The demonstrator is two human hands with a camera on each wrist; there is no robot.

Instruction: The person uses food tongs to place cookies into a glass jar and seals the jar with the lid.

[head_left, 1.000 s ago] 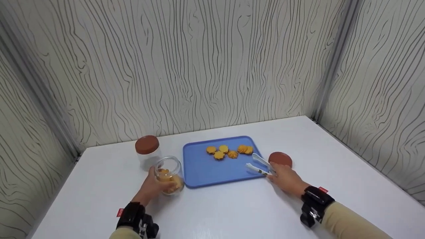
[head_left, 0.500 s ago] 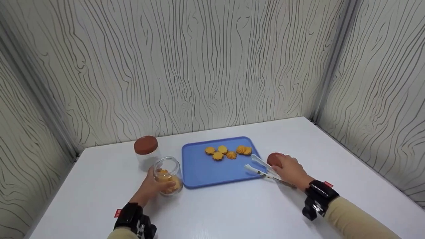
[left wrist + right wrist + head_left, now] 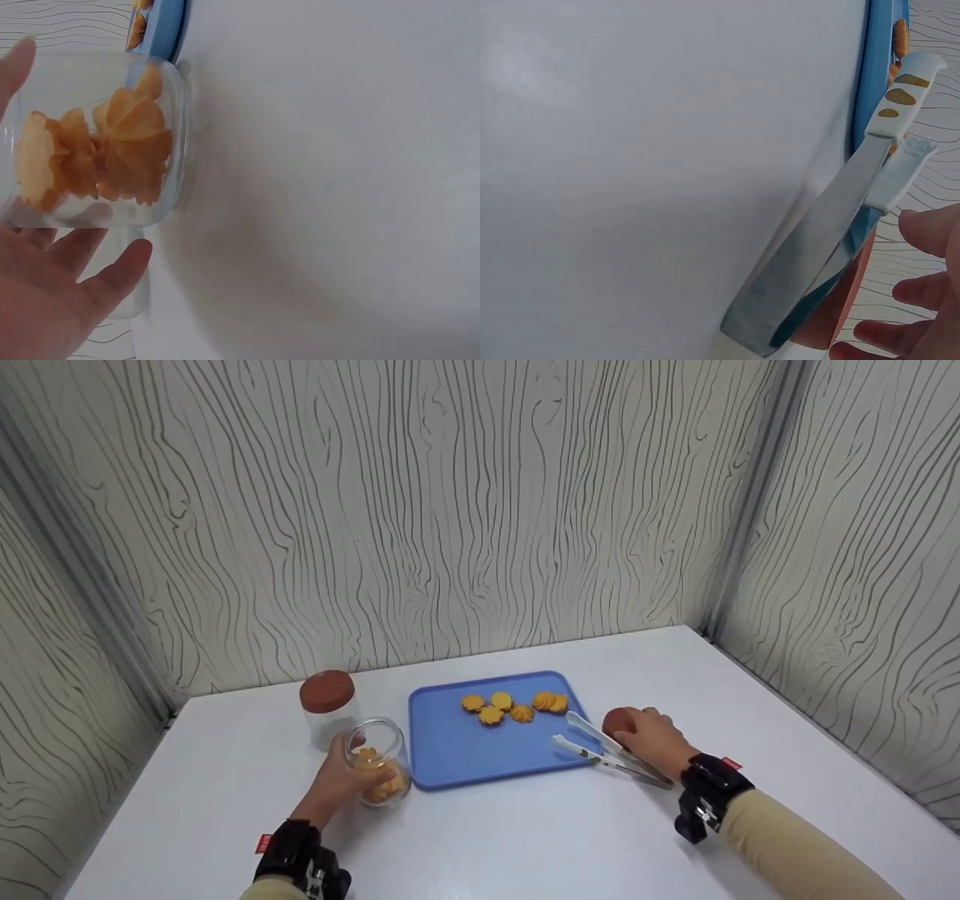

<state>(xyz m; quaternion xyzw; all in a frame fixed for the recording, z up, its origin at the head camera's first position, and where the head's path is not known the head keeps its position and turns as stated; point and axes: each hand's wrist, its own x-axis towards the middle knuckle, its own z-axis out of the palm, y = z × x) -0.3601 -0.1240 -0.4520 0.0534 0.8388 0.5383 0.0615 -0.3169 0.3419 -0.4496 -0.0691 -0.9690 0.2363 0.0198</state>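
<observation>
My left hand grips a clear glass jar on the table, thumb on one side and fingers on the other. Several yellow shell-shaped cookies lie inside it, and its mouth is uncovered. My right hand is over a reddish-brown lid, covering its right part in the head view. In the right wrist view its fingers are spread close above the lid's upper edge. A pair of tongs with white tips lies apart from the right hand, tips over the tray's corner, metal bend on the table.
The blue tray lies between the hands, with several cookies toward its far side. Behind the left hand stands a second jar with a reddish-brown lid. Wood-patterned walls border the white table.
The right hand has let go of the tongs, which now lie by the tray, and has moved over the lid. The left hand keeps its grip on the jar.
</observation>
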